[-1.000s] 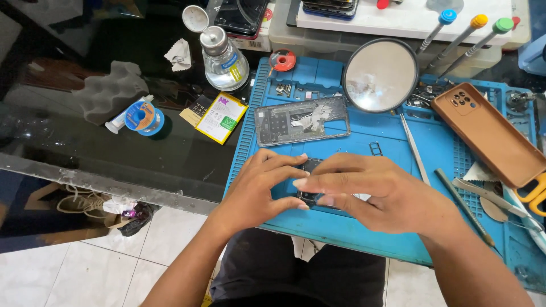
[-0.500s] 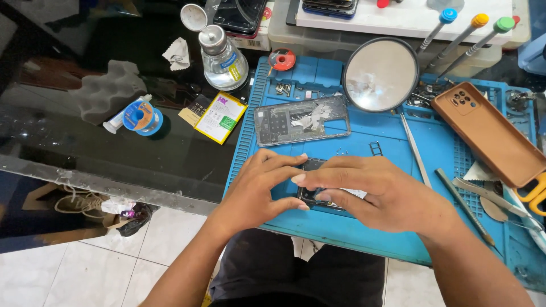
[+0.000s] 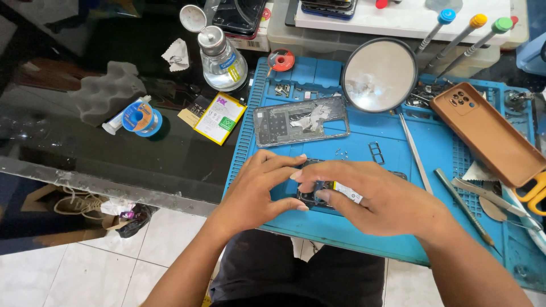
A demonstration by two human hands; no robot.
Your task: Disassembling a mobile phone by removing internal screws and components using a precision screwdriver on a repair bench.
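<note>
One head-worn camera looks steeply down, close over the blue mat [image 3: 364,236].

L hand [image 3: 256,193], R hand [image 3: 378,199], fingers curled, touching

phone frame [image 3: 301,120] behind hands [image 3: 318,196] — on mat [image 3: 364,233]

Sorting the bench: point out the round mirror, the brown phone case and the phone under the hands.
Round mirror [image 3: 380,75], head view, middle of the glass.
Brown phone case [image 3: 490,133], head view, its back.
Phone [image 3: 314,195], head view, dark part between the fingers.
</note>
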